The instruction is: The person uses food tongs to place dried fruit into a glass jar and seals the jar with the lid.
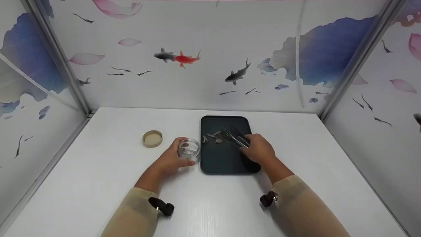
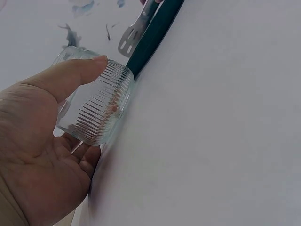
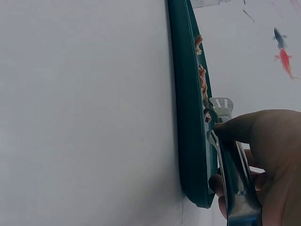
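Note:
My left hand [image 1: 171,158] grips a clear glass jar [image 1: 189,149], its mouth facing up, beside the left edge of a dark green tray [image 1: 223,163]. Thumb and fingers lie on opposite sides of the ribbed glass in the left wrist view. With my right hand [image 1: 260,148] I hold metal tongs [image 3: 237,174] over the tray, their slotted tips spread apart and pointing to the far left. Several small, twisted, brownish dried pieces [image 1: 218,141] lie on the tray just left of the tips. Nothing shows between the tips.
A round beige lid [image 1: 152,138] lies on the white table [image 1: 210,204], left of the jar. White panels [image 1: 204,89] painted with fish and petals stand at the back and both sides of the table, joined by metal posts.

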`<state>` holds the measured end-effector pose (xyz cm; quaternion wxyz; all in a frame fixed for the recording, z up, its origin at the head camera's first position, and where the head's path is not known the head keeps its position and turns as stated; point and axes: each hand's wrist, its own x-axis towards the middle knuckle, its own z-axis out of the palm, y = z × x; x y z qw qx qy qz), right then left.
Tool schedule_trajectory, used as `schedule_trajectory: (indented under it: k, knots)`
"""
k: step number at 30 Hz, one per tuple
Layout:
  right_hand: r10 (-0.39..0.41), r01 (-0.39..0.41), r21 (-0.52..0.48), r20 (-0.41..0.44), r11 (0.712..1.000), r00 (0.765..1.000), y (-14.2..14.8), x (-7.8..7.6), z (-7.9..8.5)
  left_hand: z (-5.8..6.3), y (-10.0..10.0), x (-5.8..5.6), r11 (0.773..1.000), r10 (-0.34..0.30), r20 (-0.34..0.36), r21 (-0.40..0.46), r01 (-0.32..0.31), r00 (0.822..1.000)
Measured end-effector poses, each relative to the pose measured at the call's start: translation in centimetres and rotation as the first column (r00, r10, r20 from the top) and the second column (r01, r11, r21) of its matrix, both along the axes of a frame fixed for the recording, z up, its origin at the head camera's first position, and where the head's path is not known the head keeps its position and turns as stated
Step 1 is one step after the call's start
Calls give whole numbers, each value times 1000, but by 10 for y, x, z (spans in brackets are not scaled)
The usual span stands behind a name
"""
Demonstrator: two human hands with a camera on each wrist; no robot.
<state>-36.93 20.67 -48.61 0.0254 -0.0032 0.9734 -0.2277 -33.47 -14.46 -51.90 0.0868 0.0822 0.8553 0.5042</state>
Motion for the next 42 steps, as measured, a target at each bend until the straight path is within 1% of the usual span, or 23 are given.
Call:
schedule_trajectory:
  k: [2, 8, 13, 17, 24, 27, 34, 42]
  knots:
    - [2, -2, 2, -5, 1000, 1000, 0, 0, 0, 0, 0, 0, 1000, -1, -2, 5, 1, 1000]
    - [20, -21, -4, -56, 1000, 998, 3, -3, 0, 0, 0, 0, 1000, 7, -1, -5, -7, 1000]
    - [6, -7, -10, -56, 1000, 998, 3, -4, -1, 1, 0, 1, 1000, 14, 8, -16, -14, 1000]
    - [3, -4, -18, -64, 1000, 998, 3, -3, -1, 1, 0, 0, 1000, 11, 12, -6, -11, 1000]
    - [18, -24, -56, -95, 998, 995, 1, -2, -2, 2, -1, 2, 1000, 1, 10, -8, -1, 1000]
    - [11, -18, -72, -104, 997, 994, -2, 2, 1, 2, -1, 2, 1000, 6, 9, -16, -6, 1000]
    - [18, -29, -99, -105, 995, 994, -13, 14, 11, 0, -1, 0, 1000, 0, 1, -2, 0, 1000]
    - [53, -63, -83, -118, 995, 992, -26, 30, 19, -1, -1, -1, 1000, 7, 2, -13, -7, 1000]
